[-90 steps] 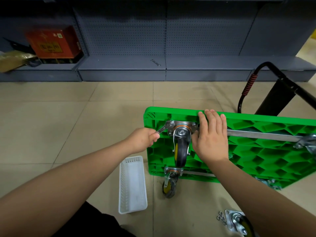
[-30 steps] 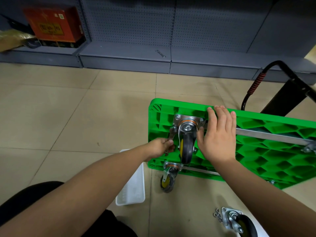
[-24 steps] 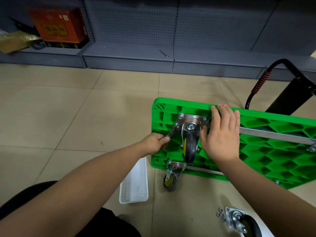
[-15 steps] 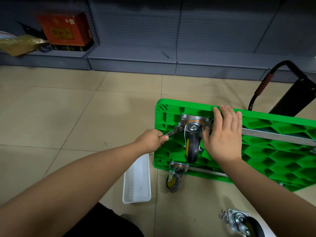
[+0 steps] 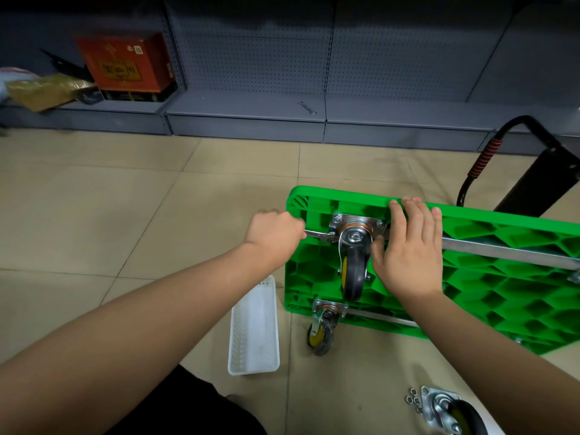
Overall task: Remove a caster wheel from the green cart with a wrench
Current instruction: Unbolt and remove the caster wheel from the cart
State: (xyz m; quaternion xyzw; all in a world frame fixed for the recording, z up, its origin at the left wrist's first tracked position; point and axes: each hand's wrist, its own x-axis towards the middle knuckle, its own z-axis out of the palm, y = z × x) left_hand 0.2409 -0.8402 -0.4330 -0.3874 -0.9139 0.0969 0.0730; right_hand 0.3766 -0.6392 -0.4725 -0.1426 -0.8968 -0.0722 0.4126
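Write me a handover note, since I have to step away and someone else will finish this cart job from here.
Left hand: grips the silver metal wrench, its head on the lower-left bolt of the mounting plate.
Right hand: open, pressing flat on the green plastic cart, which stands on its edge.
The grey caster wheel with yellow hub is not yet off; its plate sits against the cart.
Done: one detached caster and loose washers lie on the floor nearby.
Left: undo this bolt and the others, lift the caster off. A white plastic basket lies beside the cart.
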